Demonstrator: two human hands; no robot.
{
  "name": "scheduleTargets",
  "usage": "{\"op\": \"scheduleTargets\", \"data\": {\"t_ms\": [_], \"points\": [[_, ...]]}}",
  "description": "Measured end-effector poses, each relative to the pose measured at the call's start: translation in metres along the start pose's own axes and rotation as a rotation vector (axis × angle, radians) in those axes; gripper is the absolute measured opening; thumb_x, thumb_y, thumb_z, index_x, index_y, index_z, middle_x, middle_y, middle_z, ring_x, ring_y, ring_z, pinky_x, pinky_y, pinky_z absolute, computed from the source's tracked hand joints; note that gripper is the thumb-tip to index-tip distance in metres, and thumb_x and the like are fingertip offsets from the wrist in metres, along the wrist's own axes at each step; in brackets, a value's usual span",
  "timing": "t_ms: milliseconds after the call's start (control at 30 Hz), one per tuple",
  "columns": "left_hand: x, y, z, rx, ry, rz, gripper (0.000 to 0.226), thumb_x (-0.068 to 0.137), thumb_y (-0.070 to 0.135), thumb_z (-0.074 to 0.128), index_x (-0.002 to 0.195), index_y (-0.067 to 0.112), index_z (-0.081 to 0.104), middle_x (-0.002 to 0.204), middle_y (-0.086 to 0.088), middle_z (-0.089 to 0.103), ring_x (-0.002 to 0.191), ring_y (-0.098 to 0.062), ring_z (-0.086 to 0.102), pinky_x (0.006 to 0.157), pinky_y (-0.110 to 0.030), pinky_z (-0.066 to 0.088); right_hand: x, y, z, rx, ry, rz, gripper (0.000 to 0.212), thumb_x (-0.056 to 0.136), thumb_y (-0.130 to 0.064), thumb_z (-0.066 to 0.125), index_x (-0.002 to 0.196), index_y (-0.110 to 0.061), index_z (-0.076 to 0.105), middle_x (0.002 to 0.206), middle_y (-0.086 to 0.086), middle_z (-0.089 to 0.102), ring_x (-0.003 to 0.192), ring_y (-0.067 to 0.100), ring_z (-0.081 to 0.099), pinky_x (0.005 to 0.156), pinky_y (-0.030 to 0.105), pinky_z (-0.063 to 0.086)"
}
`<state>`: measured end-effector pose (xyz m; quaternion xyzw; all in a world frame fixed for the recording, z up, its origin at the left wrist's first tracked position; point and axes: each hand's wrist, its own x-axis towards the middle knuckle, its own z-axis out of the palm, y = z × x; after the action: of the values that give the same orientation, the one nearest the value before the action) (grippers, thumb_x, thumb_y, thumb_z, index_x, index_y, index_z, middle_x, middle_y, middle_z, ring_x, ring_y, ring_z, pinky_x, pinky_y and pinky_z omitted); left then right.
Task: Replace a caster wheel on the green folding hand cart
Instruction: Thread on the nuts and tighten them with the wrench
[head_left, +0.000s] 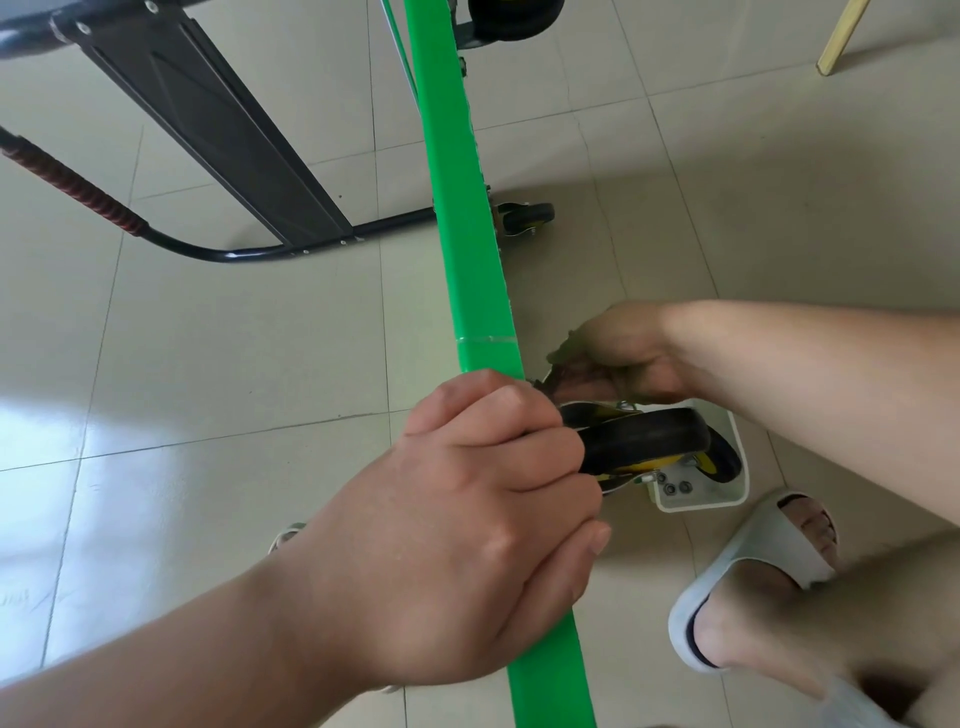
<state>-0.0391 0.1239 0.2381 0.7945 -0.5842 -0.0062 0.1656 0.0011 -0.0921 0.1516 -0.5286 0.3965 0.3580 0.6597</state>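
While the left hand (467, 525) grips the green cart (465, 249), the caster wheel (644, 439) touches its fingers (540, 441).

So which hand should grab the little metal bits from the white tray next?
Probably the right. The right hand sits beside the black rubber caster wheel, close to the small white plastic tray holding the metal fasteners. The left hand grips the green plastic cart deck, steadying it.

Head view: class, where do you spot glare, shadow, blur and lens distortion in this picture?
Head view: glare whitens the left floor tiles; head view: soft shadow surrounds the right hand; head view: the lower-right leg is blurred; head view: the green cart edge bows slightly.
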Motion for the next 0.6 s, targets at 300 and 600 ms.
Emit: {"op": "scheduleTargets", "data": {"t_ms": [300, 600], "points": [[0.0, 0.0, 0.0, 0.009, -0.008, -0.005, 0.039, 0.111, 0.031, 0.037, 0.083, 0.02, 0.062, 0.088, 0.006, 0.055, 0.101, -0.021, 0.053, 0.107, -0.026, 0.028, -0.025, -0.022, -0.001, -0.059, 0.151, -0.526, 0.016, 0.097, 0.0, 0.064, 0.113, -0.002, 0.062, 0.098, 0.017, 0.074, 0.075, 0.024, 0.077, 0.065, 0.031, 0.064], [0.0, 0.0, -0.001, 0.013, -0.017, -0.008, 0.039, 0.111, 0.031, 0.037, 0.084, 0.02, 0.064, 0.088, 0.006, 0.056, 0.101, -0.021, 0.054, 0.106, -0.024, 0.026, -0.068, -0.01, -0.003, -0.491, 0.056, -1.043, 0.019, 0.095, -0.009, 0.069, 0.114, -0.013, 0.067, 0.099, 0.005, 0.075, 0.092, 0.014, 0.074, 0.081, 0.024, 0.061]]}}
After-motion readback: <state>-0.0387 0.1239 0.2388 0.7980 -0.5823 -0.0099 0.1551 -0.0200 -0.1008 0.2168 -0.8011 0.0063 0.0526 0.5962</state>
